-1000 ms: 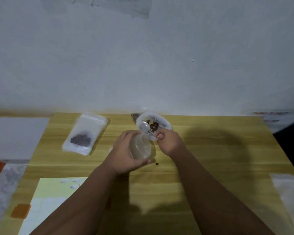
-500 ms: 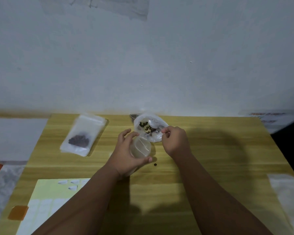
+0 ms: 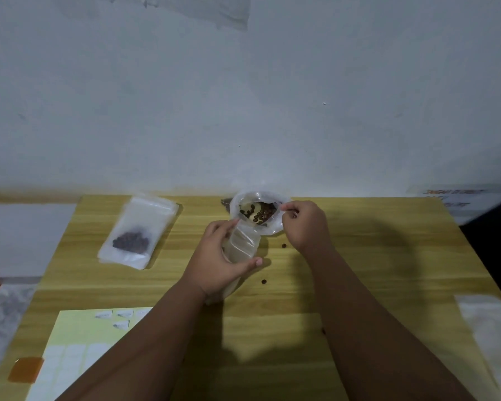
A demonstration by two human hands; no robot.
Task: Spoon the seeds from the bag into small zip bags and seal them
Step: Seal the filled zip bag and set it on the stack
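Scooping step: your L hand [image 3: 217, 261] grips the small zip bag [image 3: 243, 241] touching the seed bag [image 3: 272, 228] on the counter [image 3: 373, 256], R hand [image 3: 304, 227] pinches prob. the spoon [image 3: 287, 209] at its rim; next, tip seeds in w/o spilling.

Wooden table [image 3: 388, 270] against white wall [image 3: 243, 96]
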